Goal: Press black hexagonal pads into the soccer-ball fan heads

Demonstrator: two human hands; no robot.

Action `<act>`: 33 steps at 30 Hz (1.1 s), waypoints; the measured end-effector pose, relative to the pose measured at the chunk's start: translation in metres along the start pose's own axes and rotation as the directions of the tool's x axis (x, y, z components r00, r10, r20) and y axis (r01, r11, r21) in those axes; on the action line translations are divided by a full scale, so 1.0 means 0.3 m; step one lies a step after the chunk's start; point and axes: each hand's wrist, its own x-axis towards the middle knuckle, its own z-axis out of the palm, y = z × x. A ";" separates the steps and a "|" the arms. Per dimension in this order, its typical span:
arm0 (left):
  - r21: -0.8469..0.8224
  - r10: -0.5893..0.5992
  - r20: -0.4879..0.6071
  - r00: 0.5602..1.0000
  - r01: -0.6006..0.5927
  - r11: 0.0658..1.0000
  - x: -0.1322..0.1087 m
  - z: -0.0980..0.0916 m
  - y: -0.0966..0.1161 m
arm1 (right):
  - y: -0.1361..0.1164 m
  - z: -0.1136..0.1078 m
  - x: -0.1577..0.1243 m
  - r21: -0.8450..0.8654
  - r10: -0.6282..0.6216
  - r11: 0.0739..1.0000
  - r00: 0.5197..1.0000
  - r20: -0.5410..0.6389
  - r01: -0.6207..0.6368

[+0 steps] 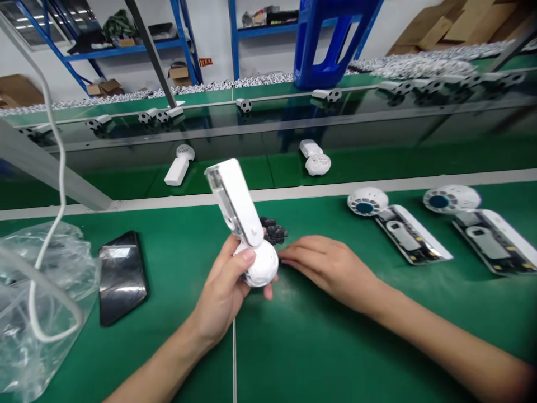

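My left hand [224, 288] grips a white device [241, 201] by its round end, thumb across the front. Its long flat body tilts up and to the left, and a clear part shows along one side. Just behind it lies a pile of small black parts [274, 230] on the green tabletop. My right hand [325, 266] rests beside that pile, fingers pressed together in a pinch at the table surface. Whatever the fingertips hold, if anything, is hidden.
To the right lie two opened white devices [409, 235] with circuit boards showing. A black phone-like slab [122, 277], a clear plastic bag [37, 313] and a white cable [62, 168] are at left. Beyond the table edge, a green belt [247, 168] carries white devices; a blue stool [323, 61] stands behind.
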 end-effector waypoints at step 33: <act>0.476 0.031 -0.111 0.993 0.026 0.879 -0.083 -0.078 -0.141 | -0.138 0.029 0.019 0.831 0.406 0.194 0.814 0.415 -0.521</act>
